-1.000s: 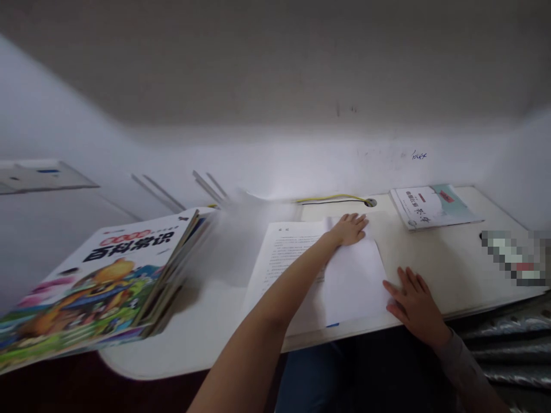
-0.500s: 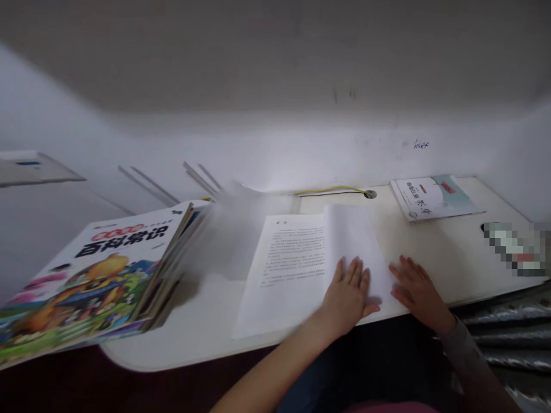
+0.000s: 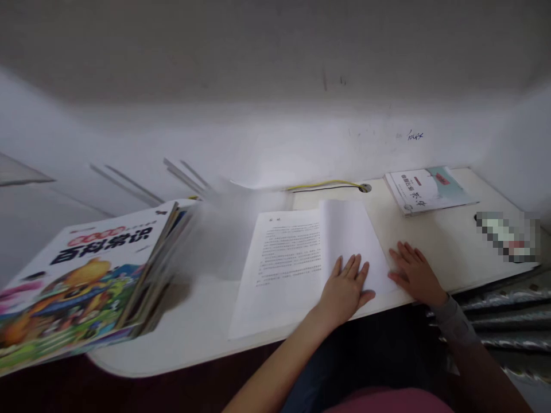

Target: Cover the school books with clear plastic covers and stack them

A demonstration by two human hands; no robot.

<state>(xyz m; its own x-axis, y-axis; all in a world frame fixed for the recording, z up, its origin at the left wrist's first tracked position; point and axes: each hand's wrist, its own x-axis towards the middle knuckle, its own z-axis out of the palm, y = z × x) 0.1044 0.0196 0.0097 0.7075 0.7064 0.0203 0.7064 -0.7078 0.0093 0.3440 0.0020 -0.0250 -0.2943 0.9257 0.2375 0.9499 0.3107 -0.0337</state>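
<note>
An open book (image 3: pixel 286 258) lies flat before me, printed text on its left page and a blank right page (image 3: pixel 346 229). My left hand (image 3: pixel 345 289) rests palm down on the lower part of the blank page, fingers stretched out and apart. Just past the book's right edge, my right hand (image 3: pixel 415 274) lies flat on the white desk (image 3: pixel 434 246), its fingers spread, holding nothing. Whether its thumb side touches the page edge I cannot tell.
To the left, a stack of colourful children's books (image 3: pixel 94 275) reaches past the desk's edge. A thin white-and-teal book (image 3: pixel 430 190) lies at the back right, near a pixelated object (image 3: pixel 508 236). A yellow cable (image 3: pixel 322 184) runs along the wall into a desk hole (image 3: pixel 365 187).
The view has shifted slightly, so the desk items sit a little further left in the picture. Both hands stay flat in nearly the same places beside and on the book.
</note>
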